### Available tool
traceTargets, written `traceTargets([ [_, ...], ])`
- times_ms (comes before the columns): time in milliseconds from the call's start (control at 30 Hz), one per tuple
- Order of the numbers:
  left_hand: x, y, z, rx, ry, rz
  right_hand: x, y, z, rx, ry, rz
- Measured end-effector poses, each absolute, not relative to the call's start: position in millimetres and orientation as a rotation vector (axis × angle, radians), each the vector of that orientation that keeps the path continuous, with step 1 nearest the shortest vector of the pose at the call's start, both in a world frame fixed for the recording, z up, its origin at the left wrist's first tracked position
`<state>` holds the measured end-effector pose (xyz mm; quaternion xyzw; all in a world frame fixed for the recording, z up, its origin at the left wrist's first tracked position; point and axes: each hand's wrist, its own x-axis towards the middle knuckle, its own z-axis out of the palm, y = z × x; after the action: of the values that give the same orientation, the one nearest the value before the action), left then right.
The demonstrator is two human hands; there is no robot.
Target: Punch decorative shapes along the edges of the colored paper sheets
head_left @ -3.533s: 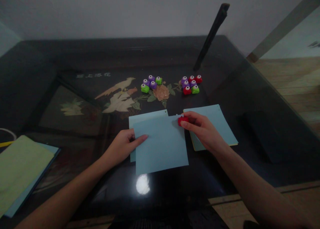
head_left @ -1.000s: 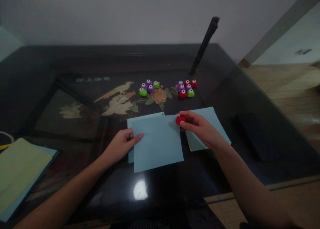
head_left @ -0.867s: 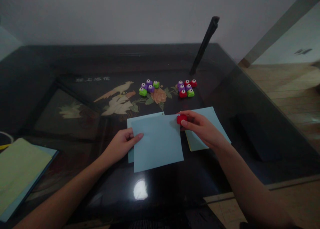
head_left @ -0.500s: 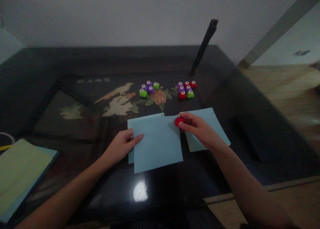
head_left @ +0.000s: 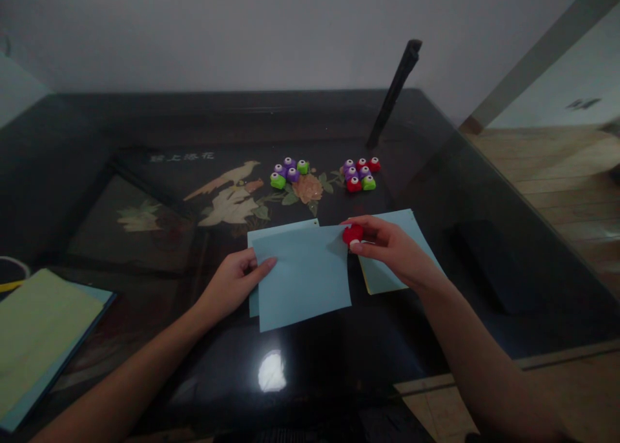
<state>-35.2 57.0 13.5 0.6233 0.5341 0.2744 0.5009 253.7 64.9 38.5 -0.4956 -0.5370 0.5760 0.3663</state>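
My left hand (head_left: 238,280) pinches the left edge of a light blue sheet of paper (head_left: 305,278), thumb on top and fingers behind it. Held above the table, the sheet bends slightly. At its upper right corner, my right hand (head_left: 390,248) grips a small red paper punch (head_left: 352,234), with the thumb at its white part. Whether the corner sits inside the punch is hard to see. Partly hidden behind the held sheet is another blue sheet (head_left: 283,228), with a small dark mark at its top right corner. Under my right hand lies a blue paper stack (head_left: 411,236) with a yellow edge showing.
Beyond the papers are two groups of small punches: purple and green ones (head_left: 289,172) and red, purple and green ones (head_left: 359,175). A black stick-like object (head_left: 394,94) rises at the back right. Yellow and blue papers (head_left: 46,333) lie left, a dark flat object (head_left: 496,265) right.
My right hand and the red punch have shifted slightly right, and the punch has turned a little. The held sheet's right side has lifted slightly. My left hand has hardly moved.
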Motion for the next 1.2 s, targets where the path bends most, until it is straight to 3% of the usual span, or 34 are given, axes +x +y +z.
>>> traceTargets([
  [1200,-33.6,62.1,20.9,1.254,1.272,0.662,258.2,70.2,36.1,-1.182,-0.986,1.481],
])
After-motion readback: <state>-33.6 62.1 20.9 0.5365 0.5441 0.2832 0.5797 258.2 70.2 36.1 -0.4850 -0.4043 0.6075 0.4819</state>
